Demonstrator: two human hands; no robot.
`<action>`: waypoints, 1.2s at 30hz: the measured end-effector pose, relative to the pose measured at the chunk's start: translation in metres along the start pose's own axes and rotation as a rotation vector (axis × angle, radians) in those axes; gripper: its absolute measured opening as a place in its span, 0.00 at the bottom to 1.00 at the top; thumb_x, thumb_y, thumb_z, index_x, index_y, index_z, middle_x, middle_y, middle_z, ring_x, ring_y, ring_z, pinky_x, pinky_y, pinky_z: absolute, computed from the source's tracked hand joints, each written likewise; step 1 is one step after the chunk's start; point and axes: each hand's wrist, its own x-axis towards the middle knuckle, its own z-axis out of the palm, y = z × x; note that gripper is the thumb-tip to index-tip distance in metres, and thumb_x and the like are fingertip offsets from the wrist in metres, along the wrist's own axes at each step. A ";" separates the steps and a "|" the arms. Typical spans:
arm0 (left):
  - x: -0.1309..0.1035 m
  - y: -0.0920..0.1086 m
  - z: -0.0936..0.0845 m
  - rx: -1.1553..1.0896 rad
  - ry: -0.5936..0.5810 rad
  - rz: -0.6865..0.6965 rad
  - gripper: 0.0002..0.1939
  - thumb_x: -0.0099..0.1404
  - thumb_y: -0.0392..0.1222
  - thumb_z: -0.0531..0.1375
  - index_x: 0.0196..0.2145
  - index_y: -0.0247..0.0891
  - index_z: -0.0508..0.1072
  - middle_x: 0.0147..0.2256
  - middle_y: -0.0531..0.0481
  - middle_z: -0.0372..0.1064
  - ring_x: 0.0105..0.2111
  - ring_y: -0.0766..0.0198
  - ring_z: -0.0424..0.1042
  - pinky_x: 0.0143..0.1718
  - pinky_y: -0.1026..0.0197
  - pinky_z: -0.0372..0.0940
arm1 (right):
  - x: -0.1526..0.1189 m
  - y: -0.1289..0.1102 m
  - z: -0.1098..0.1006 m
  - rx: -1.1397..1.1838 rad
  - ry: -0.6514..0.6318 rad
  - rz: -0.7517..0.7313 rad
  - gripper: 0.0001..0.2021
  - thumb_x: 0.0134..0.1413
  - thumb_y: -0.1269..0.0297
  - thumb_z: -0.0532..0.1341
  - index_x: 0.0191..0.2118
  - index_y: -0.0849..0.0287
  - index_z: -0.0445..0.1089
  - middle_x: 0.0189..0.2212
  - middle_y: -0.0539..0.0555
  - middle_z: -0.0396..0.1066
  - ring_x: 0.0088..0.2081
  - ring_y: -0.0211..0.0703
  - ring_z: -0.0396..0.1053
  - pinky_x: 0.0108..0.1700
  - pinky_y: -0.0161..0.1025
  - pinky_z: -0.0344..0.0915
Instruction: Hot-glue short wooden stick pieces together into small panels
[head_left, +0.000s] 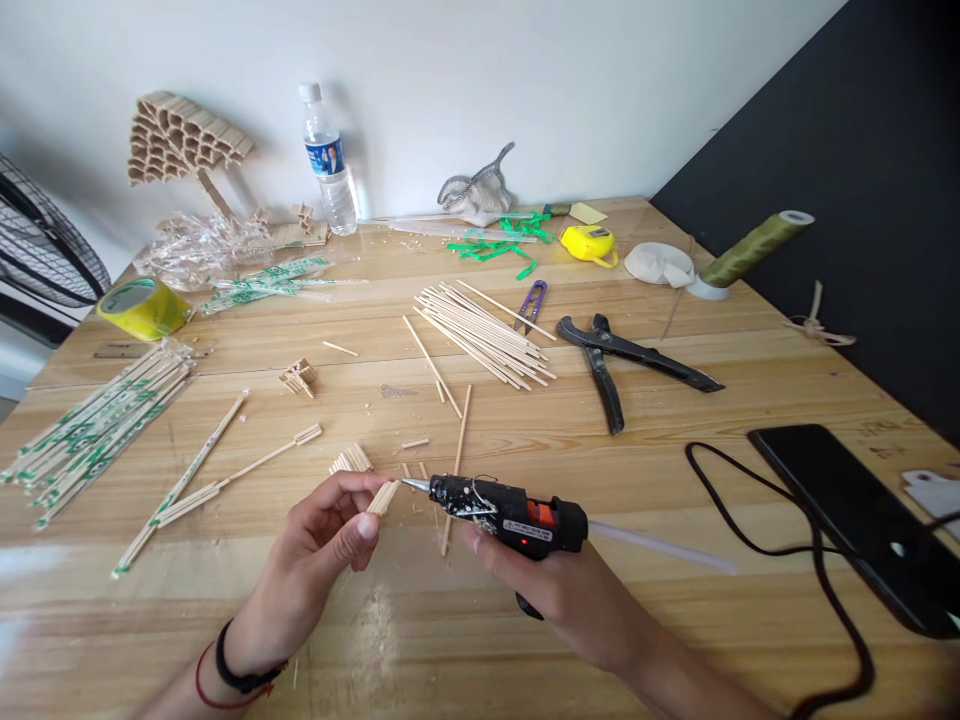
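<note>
My left hand (322, 545) pinches a small bundle of short wooden sticks (384, 498) between thumb and fingers. In my right hand (555, 590) is a black hot glue gun (495, 512), its lit red light showing and a clear glue stick (660, 545) poking out of the back. The metal nozzle points left, at or very close to the bundle's upper end; I cannot tell if they touch. Just behind my left fingers lies a row of short cut sticks (350, 458). A long thin stick (457, 470) passes beneath the glue gun on the wooden table (420, 660).
Loose chopstick-like sticks (487, 335) lie mid-table beside purple snips (531, 305) and black cutters (611, 360). Wrapped chopsticks (105, 420) lie left. A water bottle (328, 165) and a stick-built tree shape (184, 145) stand behind. A cable (817, 580) and phone (847, 510) are right.
</note>
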 end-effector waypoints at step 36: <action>-0.009 0.003 0.023 -0.070 -0.344 -0.271 0.24 0.71 0.61 0.63 0.32 0.35 0.76 0.25 0.51 0.70 0.22 0.69 0.68 0.27 0.66 0.64 | 0.001 -0.015 0.008 0.337 -0.177 -0.039 0.14 0.50 0.63 0.75 0.44 0.57 0.78 0.30 0.46 0.66 0.31 0.39 0.63 0.35 0.37 0.62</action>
